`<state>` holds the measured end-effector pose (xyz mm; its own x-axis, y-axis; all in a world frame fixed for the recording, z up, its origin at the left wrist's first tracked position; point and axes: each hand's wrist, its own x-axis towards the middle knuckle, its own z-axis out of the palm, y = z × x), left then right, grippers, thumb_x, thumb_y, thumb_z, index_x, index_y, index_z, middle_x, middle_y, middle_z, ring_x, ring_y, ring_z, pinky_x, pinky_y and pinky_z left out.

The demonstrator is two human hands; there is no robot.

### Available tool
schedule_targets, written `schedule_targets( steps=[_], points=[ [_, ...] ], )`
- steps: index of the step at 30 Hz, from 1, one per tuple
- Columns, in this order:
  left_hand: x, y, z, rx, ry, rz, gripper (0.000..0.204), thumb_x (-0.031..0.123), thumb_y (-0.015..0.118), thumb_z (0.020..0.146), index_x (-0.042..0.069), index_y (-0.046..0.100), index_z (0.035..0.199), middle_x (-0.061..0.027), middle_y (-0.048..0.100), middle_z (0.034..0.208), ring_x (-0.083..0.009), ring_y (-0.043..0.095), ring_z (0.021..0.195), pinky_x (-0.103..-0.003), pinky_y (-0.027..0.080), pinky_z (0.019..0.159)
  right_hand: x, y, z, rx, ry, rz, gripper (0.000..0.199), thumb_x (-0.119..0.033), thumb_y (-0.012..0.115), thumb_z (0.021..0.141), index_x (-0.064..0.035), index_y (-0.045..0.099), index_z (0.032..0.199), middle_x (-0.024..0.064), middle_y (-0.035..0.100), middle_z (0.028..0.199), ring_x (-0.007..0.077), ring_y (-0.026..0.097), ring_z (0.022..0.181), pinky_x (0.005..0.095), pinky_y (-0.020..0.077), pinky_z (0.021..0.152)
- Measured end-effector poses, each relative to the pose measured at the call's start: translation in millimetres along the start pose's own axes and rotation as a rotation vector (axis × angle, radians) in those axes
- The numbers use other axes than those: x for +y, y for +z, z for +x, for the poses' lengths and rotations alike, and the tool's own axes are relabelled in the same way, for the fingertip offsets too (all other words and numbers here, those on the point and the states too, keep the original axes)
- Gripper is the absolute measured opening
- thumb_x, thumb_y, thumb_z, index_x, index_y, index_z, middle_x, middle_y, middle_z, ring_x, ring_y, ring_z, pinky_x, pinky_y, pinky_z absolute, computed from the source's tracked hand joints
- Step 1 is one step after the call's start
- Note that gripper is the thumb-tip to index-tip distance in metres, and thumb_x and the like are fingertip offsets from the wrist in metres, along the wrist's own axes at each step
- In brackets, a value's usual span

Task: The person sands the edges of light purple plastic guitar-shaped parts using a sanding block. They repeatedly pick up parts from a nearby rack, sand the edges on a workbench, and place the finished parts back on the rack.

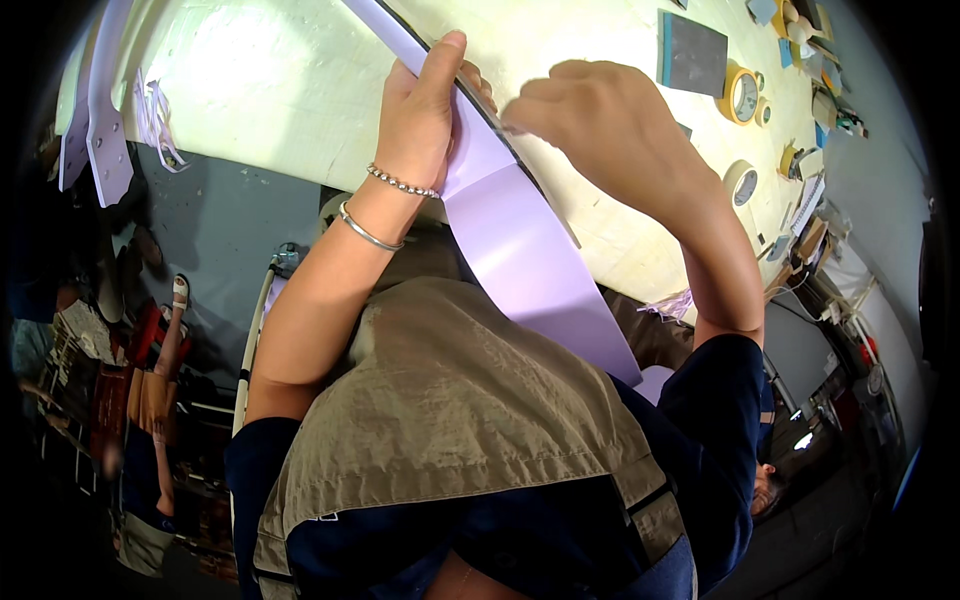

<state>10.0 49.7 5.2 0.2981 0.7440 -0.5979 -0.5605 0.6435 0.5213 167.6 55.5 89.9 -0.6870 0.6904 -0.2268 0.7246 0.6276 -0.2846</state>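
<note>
lilac strip (520, 240) is held over the near edge of the pale tabletop (290, 80). it is pinched by the left hand (425, 110), thumb on top. its dark edge is nipped by the right hand (590, 120) with fingertips pressed together. yellow tape measures (741, 95) lie near the far right edge.

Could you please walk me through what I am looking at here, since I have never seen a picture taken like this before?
This is a single view from a wide fisheye camera worn on a person's head, looking down at their own two bare hands, so straight edges bend near the rim. There is no machine. The left hand, with two bracelets on the wrist, grips a long pale lilac strip that runs from the pale worktable down over the person's khaki apron. The right hand pinches at the strip's edge with its fingers. Further along the table lie a grey square pad, a round yellow dial gauge and a roll of tape, among small clutter too tiny to name.
</note>
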Motion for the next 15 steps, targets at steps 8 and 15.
schedule_targets(
  steps=[8, 15],
  points=[
    [-3, -3, 1, -0.012, 0.027, -0.013, 0.023, 0.027, 0.059, 0.087, 0.007, 0.047, 0.085, -0.0056, 0.051, 0.067, -0.0175, 0.051, 0.064, -0.032, 0.045, 0.061, -6, -8, -11, -0.110, -0.011, 0.006, 0.009, -0.006, 0.056, 0.069, -0.0110, 0.060, 0.076, 0.0012, 0.055, 0.066, 0.0209, 0.056, 0.067, 0.0324, 0.0455, 0.058],
    [1, 1, -1, 0.001, 0.013, 0.018, 0.022, 0.026, 0.059, 0.087, 0.007, 0.047, 0.085, -0.0057, 0.051, 0.067, -0.0175, 0.051, 0.065, -0.032, 0.044, 0.061, -3, 4, 1, 0.081, 0.039, 0.021, 0.010, -0.006, 0.055, 0.068, -0.0113, 0.060, 0.076, 0.0017, 0.055, 0.065, 0.0211, 0.056, 0.066, 0.0326, 0.0445, 0.056]
  ],
)
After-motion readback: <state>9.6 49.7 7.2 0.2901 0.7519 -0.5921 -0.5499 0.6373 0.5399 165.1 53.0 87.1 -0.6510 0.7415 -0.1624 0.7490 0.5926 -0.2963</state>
